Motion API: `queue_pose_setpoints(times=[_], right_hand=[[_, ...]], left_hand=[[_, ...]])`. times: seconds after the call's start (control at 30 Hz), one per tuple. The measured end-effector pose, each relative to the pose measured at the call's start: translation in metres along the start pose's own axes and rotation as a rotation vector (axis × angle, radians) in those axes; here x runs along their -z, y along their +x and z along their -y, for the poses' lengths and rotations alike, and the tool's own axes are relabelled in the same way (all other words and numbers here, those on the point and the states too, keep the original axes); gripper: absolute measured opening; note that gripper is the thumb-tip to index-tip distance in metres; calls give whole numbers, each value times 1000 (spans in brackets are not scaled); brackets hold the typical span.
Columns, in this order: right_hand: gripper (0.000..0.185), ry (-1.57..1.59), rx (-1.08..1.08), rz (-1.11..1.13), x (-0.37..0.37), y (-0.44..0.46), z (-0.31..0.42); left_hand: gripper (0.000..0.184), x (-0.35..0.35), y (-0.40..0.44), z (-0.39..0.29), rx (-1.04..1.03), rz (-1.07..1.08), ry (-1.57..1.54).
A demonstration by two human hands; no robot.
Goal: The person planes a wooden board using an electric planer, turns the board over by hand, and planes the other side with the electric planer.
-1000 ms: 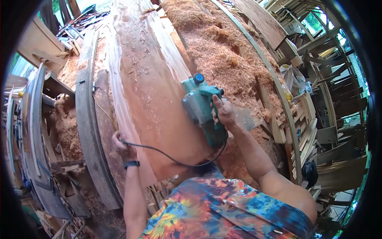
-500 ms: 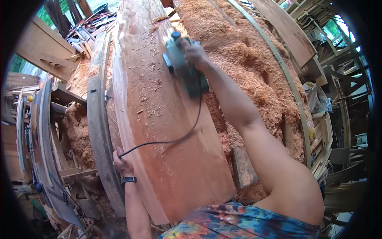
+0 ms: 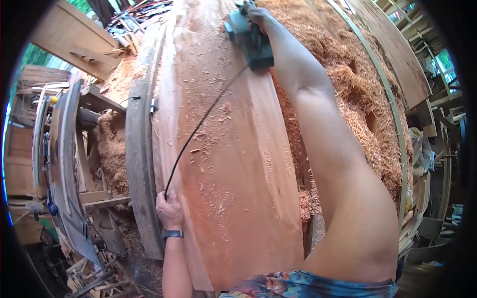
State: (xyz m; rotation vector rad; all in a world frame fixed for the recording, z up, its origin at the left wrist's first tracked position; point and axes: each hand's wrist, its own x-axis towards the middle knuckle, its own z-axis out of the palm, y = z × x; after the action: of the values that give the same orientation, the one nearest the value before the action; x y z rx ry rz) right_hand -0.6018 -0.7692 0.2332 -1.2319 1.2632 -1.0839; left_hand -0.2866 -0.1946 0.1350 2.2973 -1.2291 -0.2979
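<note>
A green electric planer point(image 3: 254, 42) rests on the far part of a wide reddish wooden plank point(image 3: 233, 198), near its right edge. Wrapped round the planer's handle is my right hand point(image 3: 256, 16), the arm stretched far forward. My left hand point(image 3: 170, 209), with a dark band on the wrist, is closed on the black power cord point(image 3: 191, 134) at the plank's left edge. From there the cord runs up taut across the plank to the planer. Loose shavings point(image 3: 211, 134) lie scattered over the plank, and a paler planed strip shows along its right side.
Deep heaps of wood shavings point(image 3: 343, 79) fill the right side, crossed by a long narrow batten point(image 3: 387, 94). A grey weathered beam point(image 3: 141, 164) runs along the left. Stacked boards point(image 3: 64, 149) stand farther left, and a wide panel point(image 3: 79, 37) leans at the upper left.
My right hand has pushed the planer forward, farther up the plank. The cord has gone from slack and curved to nearly straight. The camera view has shifted a little.
</note>
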Motion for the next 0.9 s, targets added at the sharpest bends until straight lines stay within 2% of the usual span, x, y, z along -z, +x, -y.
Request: queue_pose_setpoints(times=[0.13, 0.2, 0.3, 0.43, 0.63, 0.7, 0.73, 0.77, 0.8, 0.83, 0.87, 0.9], right_hand=[[47, 50, -150, 41, 3, -55, 11], [47, 90, -162, -18, 3, -96, 8], [50, 49, -196, -58, 8, -162, 5], [49, 41, -203, -88, 13, -259, 3], [54, 35, -314, -120, 21, -403, -9], [47, 77, -361, -115, 32, -457, -18], [45, 64, -383, -164, 38, -482, -23], [45, 89, -400, -178, 34, -512, -20], [48, 26, -379, -194, 29, -536, -16], [53, 118, -387, -203, 33, -557, -22], [61, 18, -381, -232, 36, -572, -24], [62, 9, -380, -231, 37, -587, -26]], left_hand=[[43, -7, 0, 13, 106, -178, -38], [47, -14, 1, 22, 117, -243, -20], [50, -25, 5, 37, 122, -306, -166], [49, 0, -2, 9, 268, -267, -366], [45, -17, 4, 35, 223, -46, -690], [44, -51, 8, 62, 202, 4, -978], [41, -37, 1, 50, 184, -21, -897], [39, -74, 9, 74, 21, -91, -897], [39, -45, -2, 53, 102, -37, -754], [40, -13, -5, 37, 92, -7, -779], [39, -14, -9, 36, 115, 35, -800], [39, -14, -9, 36, 131, 77, -827]])
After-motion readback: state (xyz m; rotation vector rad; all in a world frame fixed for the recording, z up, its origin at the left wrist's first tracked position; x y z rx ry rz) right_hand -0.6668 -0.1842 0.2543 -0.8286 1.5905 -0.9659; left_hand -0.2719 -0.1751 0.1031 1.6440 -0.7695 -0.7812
